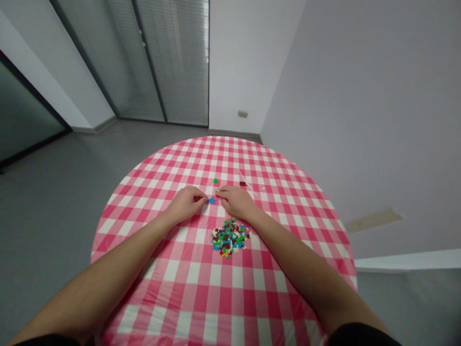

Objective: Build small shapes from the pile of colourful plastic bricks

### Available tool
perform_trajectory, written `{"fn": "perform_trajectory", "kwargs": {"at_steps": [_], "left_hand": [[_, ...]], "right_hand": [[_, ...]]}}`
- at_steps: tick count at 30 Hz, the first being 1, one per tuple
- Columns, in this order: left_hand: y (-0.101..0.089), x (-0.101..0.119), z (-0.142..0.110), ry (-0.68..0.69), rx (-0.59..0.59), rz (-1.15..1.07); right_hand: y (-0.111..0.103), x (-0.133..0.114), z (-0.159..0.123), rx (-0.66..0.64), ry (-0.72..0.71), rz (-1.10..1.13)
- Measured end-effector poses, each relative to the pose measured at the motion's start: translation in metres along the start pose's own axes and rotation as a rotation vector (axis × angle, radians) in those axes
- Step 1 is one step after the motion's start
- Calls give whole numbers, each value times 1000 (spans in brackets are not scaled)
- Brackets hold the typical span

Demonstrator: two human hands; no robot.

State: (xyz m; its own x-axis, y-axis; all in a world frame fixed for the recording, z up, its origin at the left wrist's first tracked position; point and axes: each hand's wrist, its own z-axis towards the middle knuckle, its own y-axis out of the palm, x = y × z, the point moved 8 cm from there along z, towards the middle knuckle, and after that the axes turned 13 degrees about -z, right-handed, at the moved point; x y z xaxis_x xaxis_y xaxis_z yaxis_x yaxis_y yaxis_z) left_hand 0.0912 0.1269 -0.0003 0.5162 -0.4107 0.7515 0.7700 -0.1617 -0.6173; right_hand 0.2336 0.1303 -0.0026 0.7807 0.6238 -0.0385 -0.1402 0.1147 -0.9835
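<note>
My left hand (pixel 187 204) rests on the checked tablecloth, thumb and forefinger closed in a pinch at the edge of a small group of blue toy bricks (pixel 212 201). Anything between those fingertips is too small to name. Opposite it, my right hand (pixel 236 200) has its fingers bent and drawn together, the tips beside a tiny green piece (pixel 216 192). Whether they grip it I cannot make out. Just beyond the hands lie a green brick group (pixel 215 181) and a dark brown one (pixel 242 183). A mixed pile of small bricks (pixel 230 238) sits nearer me, between my forearms.
A round table with a red-and-white checked cloth (pixel 201 295) fills the middle of the view. Glass partitions with blinds (pixel 180 62) stand behind it on the left. A grey wall (pixel 378 120) runs close along the right side.
</note>
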Motion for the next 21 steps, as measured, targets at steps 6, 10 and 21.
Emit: {"fn": "perform_trajectory", "kwargs": {"at_steps": [6, 10, 21], "left_hand": [[2, 0, 0, 17, -16, 2], [1, 1, 0, 13, -9, -6], [2, 2, 0, 4, -10, -19]], "right_hand": [[4, 3, 5, -44, 9, -42], [6, 6, 6, -47, 6, -62], [5, 12, 4, -64, 65, -86]]}}
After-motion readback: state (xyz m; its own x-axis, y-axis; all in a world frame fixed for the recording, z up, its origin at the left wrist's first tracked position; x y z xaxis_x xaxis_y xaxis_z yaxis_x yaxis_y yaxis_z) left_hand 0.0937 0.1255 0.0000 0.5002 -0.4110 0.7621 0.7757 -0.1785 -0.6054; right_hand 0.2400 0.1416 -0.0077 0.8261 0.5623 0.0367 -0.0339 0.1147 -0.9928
